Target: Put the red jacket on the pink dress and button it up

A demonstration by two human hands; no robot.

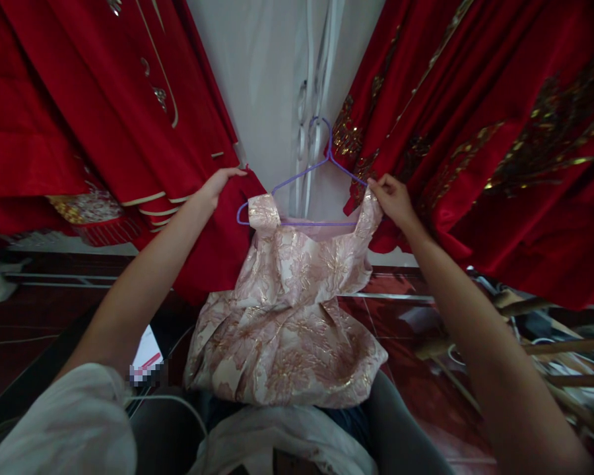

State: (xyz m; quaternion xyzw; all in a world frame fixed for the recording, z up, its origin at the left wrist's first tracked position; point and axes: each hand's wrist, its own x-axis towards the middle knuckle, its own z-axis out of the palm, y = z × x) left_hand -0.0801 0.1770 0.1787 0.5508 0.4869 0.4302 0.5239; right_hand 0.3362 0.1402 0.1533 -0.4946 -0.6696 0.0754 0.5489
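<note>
A pink and gold brocade dress (301, 316) lies over my lap, its bodice raised on a thin purple hanger (304, 173). The left strap sits on the hanger's left arm. At the right end, my right hand (395, 200) pinches the other strap against the hanger. My left hand (220, 187) is up and left of the dress, its fingertips closed on the edge of a red garment (218, 244) that hangs behind. The ends of the left fingers are partly hidden by the cloth.
Red garments with gold trim (475, 132) hang on both sides. Between them stands a pale cabinet (257, 72) with long handles. A white card (147, 349) is at lower left, near a white cable. At right, a wooden rack (564, 346) stands on the red tiled floor.
</note>
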